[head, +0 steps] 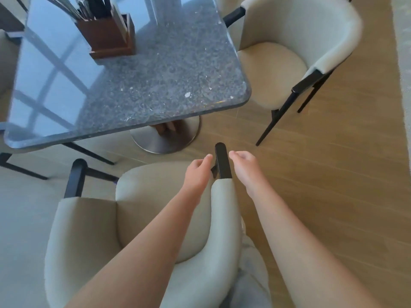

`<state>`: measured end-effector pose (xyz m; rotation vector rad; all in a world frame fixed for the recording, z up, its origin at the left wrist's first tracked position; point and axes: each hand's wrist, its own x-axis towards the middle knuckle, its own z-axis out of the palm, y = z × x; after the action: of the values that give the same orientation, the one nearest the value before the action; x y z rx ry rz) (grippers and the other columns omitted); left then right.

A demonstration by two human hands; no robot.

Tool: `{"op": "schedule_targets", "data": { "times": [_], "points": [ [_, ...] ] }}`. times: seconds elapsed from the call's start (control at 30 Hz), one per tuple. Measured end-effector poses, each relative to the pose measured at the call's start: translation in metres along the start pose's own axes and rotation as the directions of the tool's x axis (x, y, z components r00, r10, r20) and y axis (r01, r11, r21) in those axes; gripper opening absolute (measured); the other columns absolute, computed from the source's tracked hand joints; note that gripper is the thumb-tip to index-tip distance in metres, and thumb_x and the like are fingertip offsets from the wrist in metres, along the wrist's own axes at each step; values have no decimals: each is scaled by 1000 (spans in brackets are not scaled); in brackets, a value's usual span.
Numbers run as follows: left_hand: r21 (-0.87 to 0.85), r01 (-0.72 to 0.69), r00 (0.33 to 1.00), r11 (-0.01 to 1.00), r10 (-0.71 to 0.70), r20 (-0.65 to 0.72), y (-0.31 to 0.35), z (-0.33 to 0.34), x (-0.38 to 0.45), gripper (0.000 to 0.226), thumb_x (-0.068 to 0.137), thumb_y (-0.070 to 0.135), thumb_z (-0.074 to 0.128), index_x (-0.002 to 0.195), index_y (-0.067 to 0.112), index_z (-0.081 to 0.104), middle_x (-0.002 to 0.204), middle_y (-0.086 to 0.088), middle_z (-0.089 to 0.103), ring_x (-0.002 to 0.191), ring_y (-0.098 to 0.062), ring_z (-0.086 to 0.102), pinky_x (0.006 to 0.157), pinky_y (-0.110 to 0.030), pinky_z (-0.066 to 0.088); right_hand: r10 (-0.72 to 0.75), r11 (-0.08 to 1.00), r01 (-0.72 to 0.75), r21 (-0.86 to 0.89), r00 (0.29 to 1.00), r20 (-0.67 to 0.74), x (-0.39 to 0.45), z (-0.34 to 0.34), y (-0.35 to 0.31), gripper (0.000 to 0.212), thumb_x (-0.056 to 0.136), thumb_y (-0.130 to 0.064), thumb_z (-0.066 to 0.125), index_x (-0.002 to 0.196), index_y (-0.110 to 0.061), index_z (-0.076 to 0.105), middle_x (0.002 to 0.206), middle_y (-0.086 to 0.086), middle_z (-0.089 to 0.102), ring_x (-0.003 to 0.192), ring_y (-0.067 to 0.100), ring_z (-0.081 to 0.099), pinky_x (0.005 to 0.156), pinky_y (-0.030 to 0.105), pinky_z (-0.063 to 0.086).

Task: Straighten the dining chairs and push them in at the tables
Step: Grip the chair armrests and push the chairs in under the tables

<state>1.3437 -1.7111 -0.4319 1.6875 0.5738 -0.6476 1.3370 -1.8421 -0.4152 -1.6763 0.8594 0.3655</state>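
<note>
A cream upholstered chair with black armrest tips stands right below me, pulled out from the grey stone table and angled to it. My left hand and my right hand flank the chair's right black armrest tip, one on each side, fingers loosely curled. Both thumbs lie close to the tip; neither hand plainly grips it. A second cream chair stands at the table's right side, its seat partly under the tabletop.
A brown wooden holder with cutlery stands on the table. The table's round metal base is on the wooden floor. Black legs of another chair show at the left. Bare floor lies to the right.
</note>
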Motion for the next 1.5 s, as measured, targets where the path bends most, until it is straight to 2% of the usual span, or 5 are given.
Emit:
{"op": "schedule_targets", "data": {
  "times": [0.3,0.5,0.77,0.93,1.5],
  "points": [
    [19,153,985,988,-151,-83,-21,64,87,34,101,42,50,106,10,62,92,3,58,80,-9,54,68,-26,42,187,966,-153,-207,970,158,122,11,45,44,101,-33,50,137,-8,46,128,7,56,105,22,52,82,29,36],
    [-18,237,963,971,-237,-132,-30,81,120,39,100,41,52,126,14,63,117,-3,68,96,-13,62,72,-24,47,212,960,-158,-229,949,235,161,26,76,22,100,-28,53,113,-11,58,105,5,66,92,23,63,74,29,44],
    [-3,324,940,946,-322,-109,-32,87,146,25,103,36,49,110,17,63,102,-6,65,93,-22,63,82,-34,53,201,933,-119,-338,955,219,181,33,71,10,97,-19,57,107,-15,55,95,1,60,85,24,58,56,26,36],
    [-44,311,933,950,-313,-179,-33,81,154,30,102,25,56,127,10,65,99,-4,66,74,-8,60,56,-23,46,186,928,-100,-358,958,216,190,39,68,19,94,-26,63,108,-14,61,105,8,70,94,29,68,78,34,52],
    [-57,266,938,962,-272,-215,-15,39,184,28,102,22,55,124,10,67,103,-6,70,92,-23,66,80,-30,53,146,937,-45,-345,951,271,212,82,37,41,94,-23,61,133,-10,62,131,8,66,118,28,63,102,40,50]
  ]
}}
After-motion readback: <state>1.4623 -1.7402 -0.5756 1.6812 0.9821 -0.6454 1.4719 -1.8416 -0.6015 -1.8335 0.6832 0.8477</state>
